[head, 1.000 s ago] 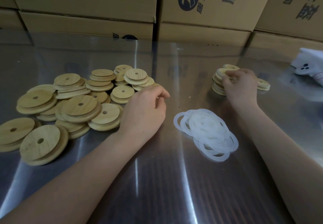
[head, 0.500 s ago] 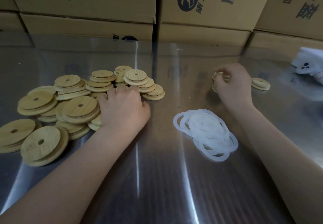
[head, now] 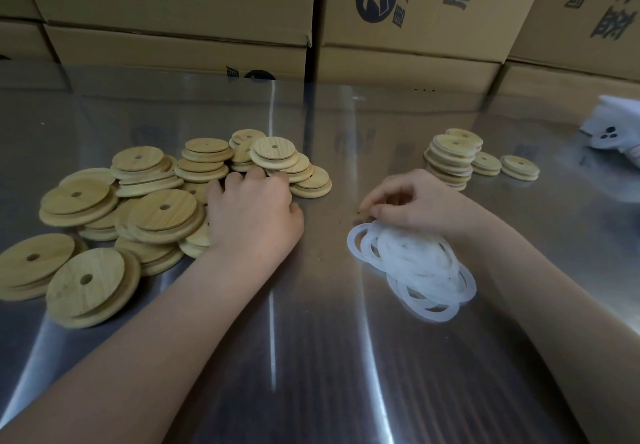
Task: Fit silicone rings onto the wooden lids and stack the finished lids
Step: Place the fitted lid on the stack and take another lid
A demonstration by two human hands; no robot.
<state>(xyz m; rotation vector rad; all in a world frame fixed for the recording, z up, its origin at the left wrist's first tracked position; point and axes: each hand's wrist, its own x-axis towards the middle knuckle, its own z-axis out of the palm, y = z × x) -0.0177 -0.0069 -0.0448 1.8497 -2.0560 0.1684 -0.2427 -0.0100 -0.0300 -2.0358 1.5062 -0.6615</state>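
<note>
Down from the head camera we see a shiny metal table (head: 311,357) with cardboard boxes (head: 173,10) walled up along its far edge.

On the left side of the table lies a loose heap of wooden lids (head: 162,208), each a round disc with a small hole in the middle, some lying flat and some leaning on one another. Our left hand (head: 252,215) rests palm down on the near right part of that heap. Its fingers (head: 239,180) are bent over the lids and touch them, and the thumb lies along the table just beside the heap. Whether the fingers have closed round a lid we cannot tell, since the hand hides what is under it.

To the right, near the middle of the table, sits a pile of white silicone rings (head: 415,263), overlapping and flat. Our right hand (head: 426,201) comes over the pile's far edge with its fingers curled down and drawn close together, the fingertips (head: 377,213) touching the rings. The hand is blurred, so we cannot tell whether a ring is pinched.

Beyond the right hand stands a neat stack of lids (head: 450,163), with two low stacks (head: 486,163) just beside it on the right. A white object (head: 613,131) lies at the far right edge.
</note>
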